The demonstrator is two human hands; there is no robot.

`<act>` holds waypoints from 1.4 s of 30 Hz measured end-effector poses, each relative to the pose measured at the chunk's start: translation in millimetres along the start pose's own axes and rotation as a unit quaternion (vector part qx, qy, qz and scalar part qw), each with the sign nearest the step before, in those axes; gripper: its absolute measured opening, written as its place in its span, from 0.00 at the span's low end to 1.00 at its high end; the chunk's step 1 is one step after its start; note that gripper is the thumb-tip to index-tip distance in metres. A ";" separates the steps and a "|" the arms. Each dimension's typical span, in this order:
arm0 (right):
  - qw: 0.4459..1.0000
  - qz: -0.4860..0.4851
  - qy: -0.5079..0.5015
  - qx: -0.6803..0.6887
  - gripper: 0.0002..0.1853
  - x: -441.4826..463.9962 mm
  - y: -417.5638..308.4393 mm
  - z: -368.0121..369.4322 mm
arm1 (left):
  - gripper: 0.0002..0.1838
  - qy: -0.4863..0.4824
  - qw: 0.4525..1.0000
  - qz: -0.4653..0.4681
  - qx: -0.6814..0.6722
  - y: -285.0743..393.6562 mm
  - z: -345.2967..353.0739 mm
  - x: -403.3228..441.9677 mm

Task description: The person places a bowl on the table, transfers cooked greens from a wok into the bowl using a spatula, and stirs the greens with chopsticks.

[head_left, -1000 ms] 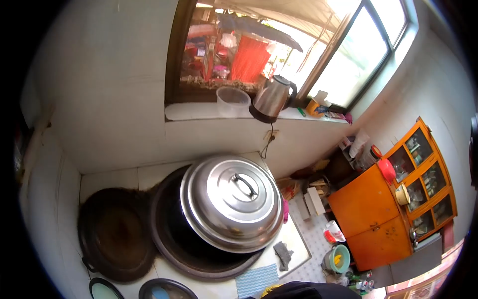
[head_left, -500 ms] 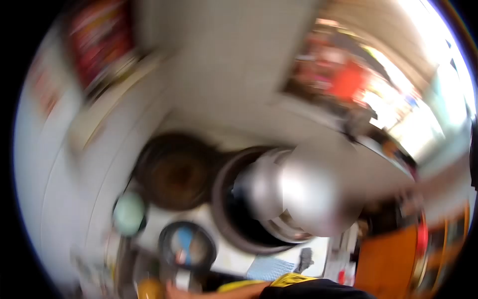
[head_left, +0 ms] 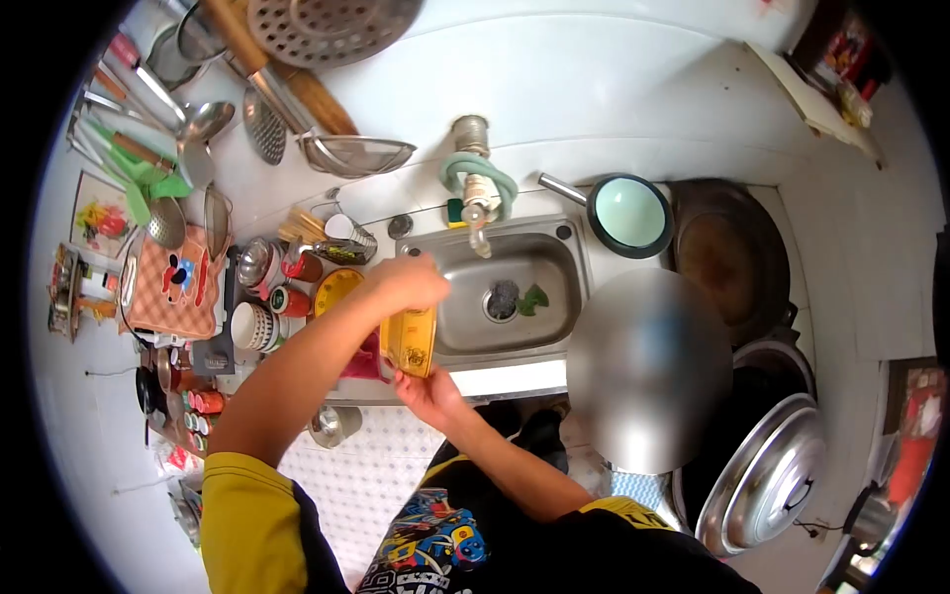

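Note:
A yellow, long, shallow container [head_left: 409, 339] with small brownish bits near its lower end is tilted beside the sink's left edge. My right hand [head_left: 431, 398] grips its lower end, fingers wrapped at the edge. My left hand [head_left: 416, 284] is closed over the upper end and covers it. What lies between its fingers is hidden. To the right is the steel sink [head_left: 554, 342], with a green leaf [head_left: 534, 299] and a dark clump [head_left: 503, 297] at the drain.
The faucet [head_left: 477, 233] with a green hose rises behind the sink. Left of it stand jars [head_left: 289, 301], a patterned cup [head_left: 254, 327] and hanging ladles [head_left: 206, 121]. On the right are a small green-lined pan [head_left: 629, 216], a wok [head_left: 727, 262] and a large lid [head_left: 772, 485].
The view has swung from the blurred stove side to the sink. Both hands now show at the yellow container; earlier, blur hid most of them.

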State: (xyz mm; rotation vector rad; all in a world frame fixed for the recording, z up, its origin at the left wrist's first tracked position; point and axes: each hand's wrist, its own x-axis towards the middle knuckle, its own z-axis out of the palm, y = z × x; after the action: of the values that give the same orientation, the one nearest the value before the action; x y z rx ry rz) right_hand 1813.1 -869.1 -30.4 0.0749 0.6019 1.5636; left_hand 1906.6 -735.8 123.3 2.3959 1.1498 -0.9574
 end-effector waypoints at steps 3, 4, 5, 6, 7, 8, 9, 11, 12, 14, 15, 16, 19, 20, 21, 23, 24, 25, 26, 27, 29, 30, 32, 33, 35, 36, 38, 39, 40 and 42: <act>0.994 -0.018 -0.096 0.053 0.18 27.2 11.6 -1.7 | 0.31 0.017 0.998 0.016 0.066 -8.5 -2.0 0.9; 0.995 -0.020 -0.092 0.046 0.18 30.3 8.1 -6.6 | 0.29 0.029 0.998 0.018 0.051 -11.3 -1.7 -2.0; 0.998 -0.039 -0.052 0.010 0.18 33.9 4.9 -8.9 | 0.29 0.031 0.998 0.021 0.044 -22.6 1.7 -1.8; 0.998 -0.057 -0.012 -0.023 0.19 35.3 4.3 -9.4 | 0.28 0.086 0.996 0.032 -0.017 -41.4 8.7 -1.4; 0.998 -0.056 -0.009 -0.031 0.19 32.3 1.0 -14.7 | 0.26 0.143 0.986 0.041 -0.080 -59.8 19.7 0.6; 0.982 -0.089 0.059 -0.156 0.19 26.7 -4.2 -20.9 | 0.26 0.149 0.984 0.038 -0.090 -81.1 35.6 6.7; 0.945 -0.113 0.120 -0.283 0.19 23.5 -5.6 -21.6 | 0.27 0.171 0.970 0.035 -0.171 -109.8 56.0 12.5; 0.857 -0.199 0.151 -0.451 0.18 -4.8 6.7 -5.8 | 0.28 0.188 0.907 0.037 -0.376 -157.9 106.8 1.3; 0.800 -0.210 0.184 -0.532 0.17 -19.1 16.8 3.8 | 0.28 0.173 0.852 0.054 -0.491 -176.6 143.7 -14.9; 0.714 -0.238 0.174 -0.635 0.15 -39.5 31.6 -3.3 | 0.24 0.206 0.671 0.091 -0.707 -187.9 227.1 -46.7; 0.657 -0.221 0.174 -0.699 0.15 -51.0 46.9 5.8 | 0.23 0.178 0.613 0.046 -0.768 -191.3 253.2 -73.1; 0.626 -0.212 0.138 -0.737 0.16 -57.8 54.7 -4.0 | 0.22 0.148 0.543 0.000 -0.826 -191.6 276.0 -99.9; 0.616 -0.078 0.122 -0.774 0.19 -72.8 105.9 10.7 | 0.22 0.210 0.483 -0.095 -0.845 -204.7 306.4 -186.1; 0.600 -0.053 0.128 -0.788 0.22 -74.2 121.5 10.1 | 0.23 0.228 0.467 -0.107 -0.848 -212.6 317.6 -207.2; 0.565 -0.032 0.106 -0.818 0.22 -73.3 136.3 4.9 | 0.23 0.257 0.468 -0.127 -0.836 -221.5 331.7 -226.1; 0.508 -0.007 0.036 -0.861 0.23 -65.1 158.5 -23.2 | 0.22 0.295 0.475 -0.173 -0.811 -244.1 372.6 -252.0; 0.490 0.001 -0.006 -0.872 0.23 -53.7 175.3 -39.4 | 0.22 0.300 0.483 -0.201 -0.797 -259.8 394.3 -262.5; 0.485 0.018 -0.037 -0.873 0.23 -39.5 203.1 -43.0 | 0.22 0.324 0.437 -0.197 -0.816 -271.5 411.3 -272.0; 0.508 0.062 0.001 -0.859 0.23 -32.8 234.3 -41.3 | 0.22 0.343 0.391 -0.188 -0.833 -287.7 425.2 -279.3; 0.527 0.105 0.046 -0.842 0.23 -26.5 262.3 -45.1 | 0.22 0.366 0.383 -0.194 -0.826 -305.9 427.1 -296.3; 0.463 0.129 0.014 -0.877 0.23 -1.6 303.5 -79.5 | 0.23 0.377 0.362 -0.229 -0.821 -340.3 483.2 -301.0; 0.411 0.140 0.002 -0.901 0.23 11.4 323.8 -96.6 | 0.23 0.403 0.361 -0.238 -0.806 -359.9 505.2 -306.0; 0.418 0.175 0.001 -0.891 0.24 38.6 365.2 -133.6 | 0.23 0.407 0.366 -0.271 -0.792 -404.5 522.7 -334.0; 0.421 0.193 0.008 -0.886 0.24 46.2 382.5 -147.5 | 0.24 0.395 0.378 -0.300 -0.782 -420.0 529.0 -349.5; 0.383 0.212 -0.031 -0.898 0.23 62.4 418.9 -174.5 | 0.24 0.404 0.331 -0.288 -0.803 -454.5 537.9 -375.7; 0.344 0.211 -0.078 -0.912 0.21 72.4 447.4 -182.6 | 0.24 0.412 0.292 -0.270 -0.820 -479.7 545.3 -386.2; 0.301 0.182 -0.100 -0.931 0.22 90.6 495.9 -196.9 | 0.25 0.386 0.299 -0.292 -0.822 -519.1 565.3 -396.4; 0.294 0.181 -0.099 -0.933 0.22 102.1 524.0 -200.2 | 0.26 0.404 0.286 -0.295 -0.818 -541.6 573.1 -396.6; 0.289 0.181 -0.097 -0.935 0.22 114.9 552.2 -202.3 | 0.26 0.421 0.273 -0.301 -0.811 -566.2 580.5 -399.4; 0.296 0.189 -0.077 -0.933 0.22 144.3 597.8 -212.1 | 0.28 0.390 0.320 -0.342 -0.793 -613.3 600.5 -403.0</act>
State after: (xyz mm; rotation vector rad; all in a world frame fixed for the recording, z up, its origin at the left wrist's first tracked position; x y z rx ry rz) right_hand 1169.1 -780.2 -8.8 -1.4931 -1.8302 1.6916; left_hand 985.9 -900.3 -32.7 0.3365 1.8410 1.2011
